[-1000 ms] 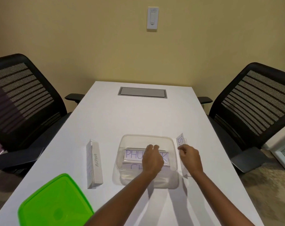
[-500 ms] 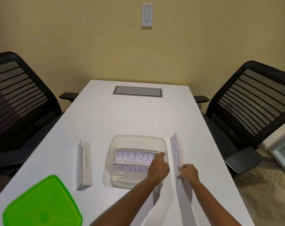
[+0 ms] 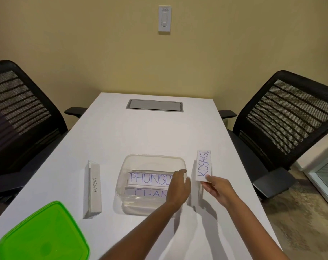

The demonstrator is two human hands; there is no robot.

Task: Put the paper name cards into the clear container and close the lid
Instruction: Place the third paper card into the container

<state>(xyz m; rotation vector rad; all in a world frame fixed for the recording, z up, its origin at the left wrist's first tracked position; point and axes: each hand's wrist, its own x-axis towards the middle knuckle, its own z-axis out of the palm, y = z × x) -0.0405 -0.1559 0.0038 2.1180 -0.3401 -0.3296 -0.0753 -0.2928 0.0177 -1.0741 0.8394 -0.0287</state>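
The clear container stands open on the white table. Inside it lie two folded name cards, one reading PHUNSU and one reading CHAN. My left hand rests on the container's right rim, fingers curved over the edge, covering the cards' right ends. My right hand holds the KOSAKSI card by its near end, lifted just right of the container. The ALPHA card lies on the table to the container's left. The green lid lies at the near left corner.
The white table has a grey cable hatch at its far end. Black mesh chairs stand on the left and right. A wall switch is on the yellow wall behind.
My right hand has raised the KOSAKSI card off the table and turned its face up. My left hand has slid from inside the container to its right rim.
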